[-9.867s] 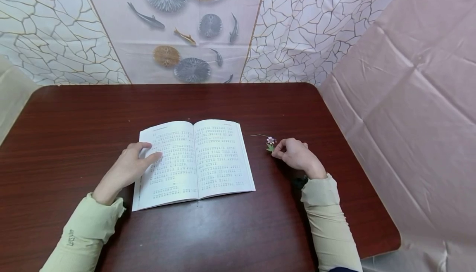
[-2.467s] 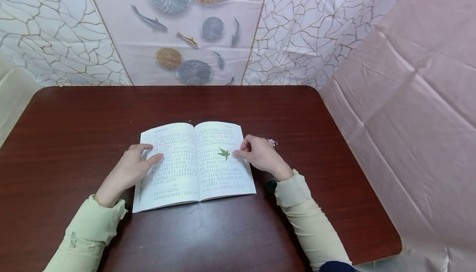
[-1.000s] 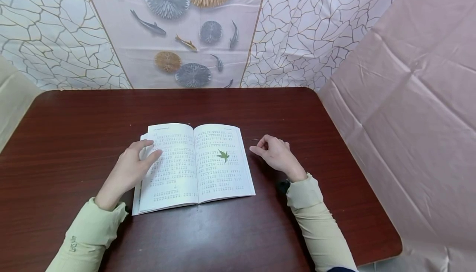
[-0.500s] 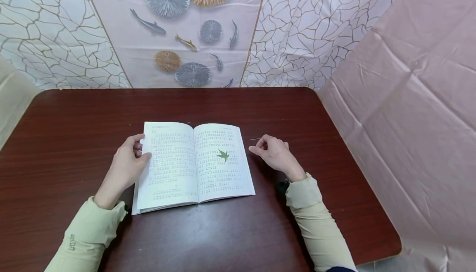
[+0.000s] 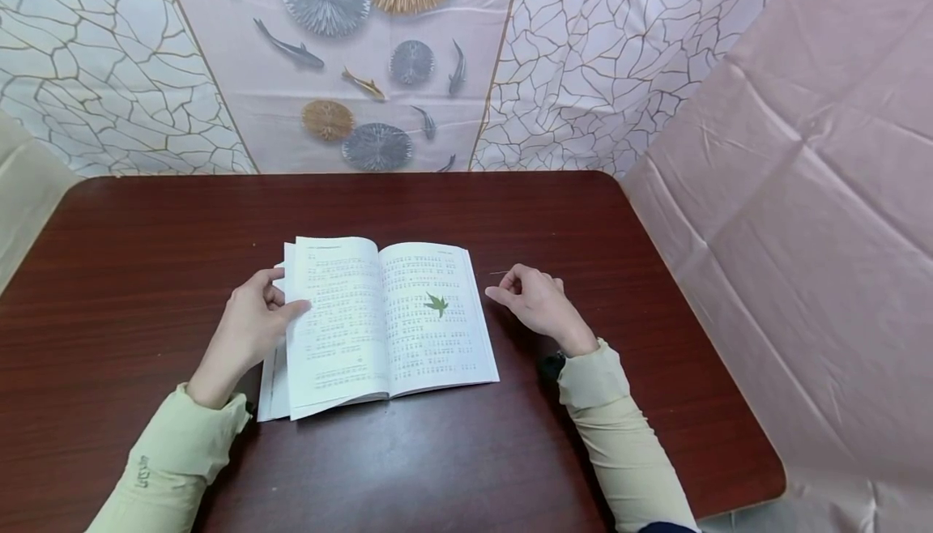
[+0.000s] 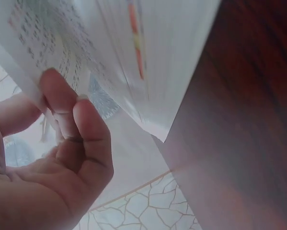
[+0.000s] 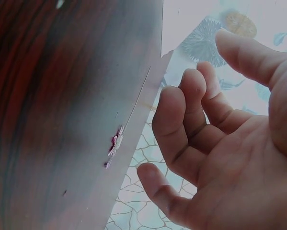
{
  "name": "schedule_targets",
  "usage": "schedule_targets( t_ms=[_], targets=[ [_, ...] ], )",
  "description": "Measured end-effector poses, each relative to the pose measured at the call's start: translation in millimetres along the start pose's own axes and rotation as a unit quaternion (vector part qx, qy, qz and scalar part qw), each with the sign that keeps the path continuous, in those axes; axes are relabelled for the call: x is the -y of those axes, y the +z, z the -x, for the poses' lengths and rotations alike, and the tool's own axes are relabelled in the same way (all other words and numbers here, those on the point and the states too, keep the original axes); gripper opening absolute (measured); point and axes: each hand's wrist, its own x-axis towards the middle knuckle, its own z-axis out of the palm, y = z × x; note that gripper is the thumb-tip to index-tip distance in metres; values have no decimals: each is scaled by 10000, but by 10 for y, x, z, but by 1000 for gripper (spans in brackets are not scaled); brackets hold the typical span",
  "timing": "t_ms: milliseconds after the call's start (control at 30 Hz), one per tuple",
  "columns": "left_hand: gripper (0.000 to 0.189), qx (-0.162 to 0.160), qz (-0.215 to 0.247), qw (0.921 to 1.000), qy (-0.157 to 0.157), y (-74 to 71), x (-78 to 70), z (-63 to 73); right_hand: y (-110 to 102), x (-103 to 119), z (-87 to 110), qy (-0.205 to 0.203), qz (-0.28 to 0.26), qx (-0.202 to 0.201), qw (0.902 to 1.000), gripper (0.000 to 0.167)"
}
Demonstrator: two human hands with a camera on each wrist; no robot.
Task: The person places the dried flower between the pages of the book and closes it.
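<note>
An open book (image 5: 430, 347) lies on the table, with a green leaf (image 5: 437, 304) on its right-hand page. At the book's left edge, my left hand (image 5: 248, 321) pinches some lifted pages (image 5: 331, 330) between thumb and fingers. In the left wrist view the thumb and fingers (image 6: 62, 93) hold the page edge, and more pages fan out beyond. My right hand (image 5: 541, 300) is right of the book, fingers loosely bent and holding nothing. A small pinkish flower with a thin stem (image 7: 116, 141) lies on the table by it; the head view shows only the stem's end.
The dark red wooden table (image 5: 408, 468) extends around the book. A patterned cloth (image 5: 408, 112) hangs behind its far edge, and a plain pinkish cloth (image 5: 824, 217) hangs along the right side.
The leaf has come to lie on the right page. My left hand has gone from resting on the left page to lifting pages. My right hand has drawn back off the book.
</note>
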Motion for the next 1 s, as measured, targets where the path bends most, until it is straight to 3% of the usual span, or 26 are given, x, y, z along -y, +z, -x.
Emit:
schedule_targets(
  t_ms=[233, 500, 600, 767, 900, 1000],
  targets=[
    [73, 304, -31, 9995, 88, 43, -22, -14, 5, 10, 7, -11, -32, 25, 10000, 28],
    [85, 261, -102, 9993, 247, 75, -79, -40, 6, 18, 1, -65, -70, 20, 10000, 27],
    [87, 416, -38, 9989, 231, 122, -101, -62, 8, 22, 5, -69, -74, 19, 9999, 27],
    [108, 717, 55, 9974, 31, 161, -149, -67, 8, 30, 12, -82, -83, 23, 9999, 28],
    [129, 676, -107, 9976, -81, 162, -176, -52, 1, 33, 13, -76, -72, 15, 9999, 28],
    [133, 630, -204, 9978, -40, 169, -187, -40, -2, 30, 14, -66, -62, 18, 10000, 28]
  ],
)
